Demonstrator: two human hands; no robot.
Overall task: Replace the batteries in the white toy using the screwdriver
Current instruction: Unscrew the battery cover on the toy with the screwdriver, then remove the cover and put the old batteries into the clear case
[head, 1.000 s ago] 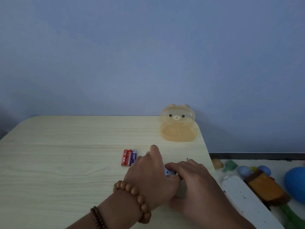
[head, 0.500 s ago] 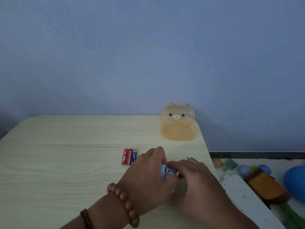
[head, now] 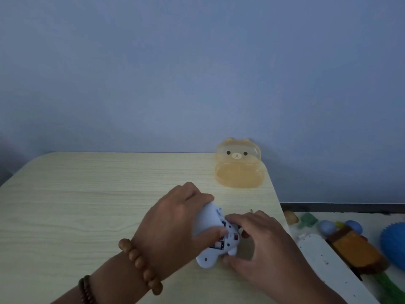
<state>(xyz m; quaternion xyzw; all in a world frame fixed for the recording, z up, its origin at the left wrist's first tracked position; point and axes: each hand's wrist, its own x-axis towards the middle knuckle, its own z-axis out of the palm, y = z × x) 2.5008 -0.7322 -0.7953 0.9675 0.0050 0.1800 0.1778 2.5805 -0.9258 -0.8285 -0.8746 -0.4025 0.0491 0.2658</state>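
The white toy (head: 207,220) lies tilted on the table near the right edge, its underside turned up. Its open battery compartment (head: 220,243) shows red-ended batteries inside. My left hand (head: 175,222) wraps the toy's upper body, with the thumb pressed beside the compartment. My right hand (head: 263,244) holds the toy's lower right part, fingers on top by the compartment and thumb under a foot. A thin metal tip (head: 251,209) pokes out beyond my right hand; I cannot tell whether it is the screwdriver. The spare batteries are hidden behind my left hand.
A translucent orange bear-shaped box (head: 238,166) stands open at the table's (head: 76,205) far right corner. Past the table's right edge, on the floor, lie a white power strip (head: 324,260), an orange-and-brown toy (head: 355,249), a blue spiky ball (head: 394,240) and small coloured toys.
The toy has come out from under my hands and turned, so its open battery compartment now shows. My left hand shifted and now covers the three loose batteries.
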